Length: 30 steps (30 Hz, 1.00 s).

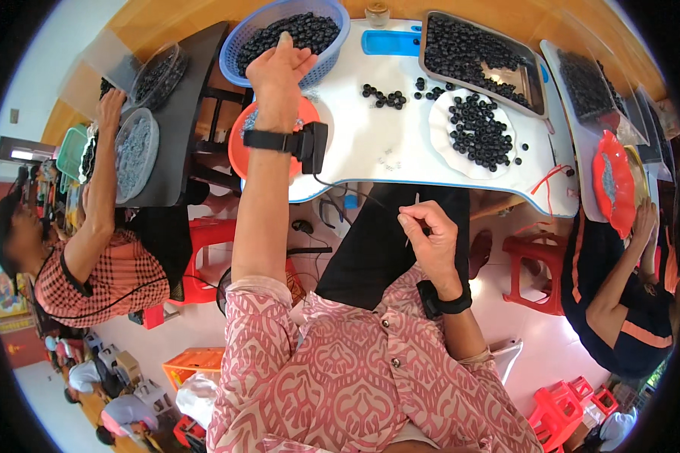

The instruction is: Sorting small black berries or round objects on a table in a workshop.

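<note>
My left hand (279,69) is over a blue plastic basket (335,49) at the table's far left, its fingers apart at the edge of the heap of black beads (298,36) inside. Whether a bead touches its fingertips is too small to tell. Above my lap, my right hand (434,235) is closed, thumb and fingers pinching a thin pale stick (417,198). Something dark shows between those fingers, perhaps a bead. Below my left wrist stands an orange-red bowl (239,143), partly covered by the arm, with small pale pieces inside.
On the white table (355,155) are a scalloped white plate (440,121) of black beads, loose beads (389,98), a metal tray (535,106) of beads, a blue tray (385,43) and a small jar (378,15). People work at left (102,264) and right (619,302). Red stools (533,264) stand nearby.
</note>
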Each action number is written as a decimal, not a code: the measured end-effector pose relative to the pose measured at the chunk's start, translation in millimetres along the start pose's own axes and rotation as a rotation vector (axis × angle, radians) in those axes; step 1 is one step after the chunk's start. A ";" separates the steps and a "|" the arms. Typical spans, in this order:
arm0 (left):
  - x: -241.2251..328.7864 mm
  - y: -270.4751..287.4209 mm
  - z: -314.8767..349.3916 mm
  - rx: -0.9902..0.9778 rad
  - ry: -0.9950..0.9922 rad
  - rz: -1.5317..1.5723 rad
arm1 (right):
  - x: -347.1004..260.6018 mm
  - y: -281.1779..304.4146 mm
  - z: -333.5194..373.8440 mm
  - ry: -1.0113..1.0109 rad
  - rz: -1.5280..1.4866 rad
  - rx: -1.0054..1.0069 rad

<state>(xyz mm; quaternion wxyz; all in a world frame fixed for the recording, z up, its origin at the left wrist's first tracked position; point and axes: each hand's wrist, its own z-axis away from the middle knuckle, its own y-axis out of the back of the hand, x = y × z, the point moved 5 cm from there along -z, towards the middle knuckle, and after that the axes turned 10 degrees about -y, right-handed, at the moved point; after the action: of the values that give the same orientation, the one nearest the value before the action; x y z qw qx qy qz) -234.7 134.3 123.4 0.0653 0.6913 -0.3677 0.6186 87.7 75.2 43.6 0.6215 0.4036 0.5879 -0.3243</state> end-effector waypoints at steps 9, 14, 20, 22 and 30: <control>-88.3 -16.6 61.2 -0.425 -0.058 -0.793 | 4.2 3.0 -5.0 -0.001 0.022 -0.007; -98.7 -30.7 65.6 -0.548 -0.242 -1.053 | 7.1 5.7 -5.3 -0.017 0.013 0.019; -105.5 -37.6 66.4 -0.571 -0.242 -1.158 | 10.0 5.9 -5.8 -0.001 0.070 0.006; -107.3 -36.7 65.7 -0.578 -0.265 -1.174 | 8.8 5.9 -6.2 0.011 0.080 0.011; -88.3 -23.4 83.9 -0.588 -0.179 -1.029 | 13.0 7.6 -6.0 -0.016 0.053 0.016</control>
<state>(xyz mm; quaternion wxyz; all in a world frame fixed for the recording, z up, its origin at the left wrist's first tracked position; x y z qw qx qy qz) -150.1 143.2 33.2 0.5137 0.7829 -0.1455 0.3192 92.8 85.0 31.7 0.6312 0.4216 0.5693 -0.3157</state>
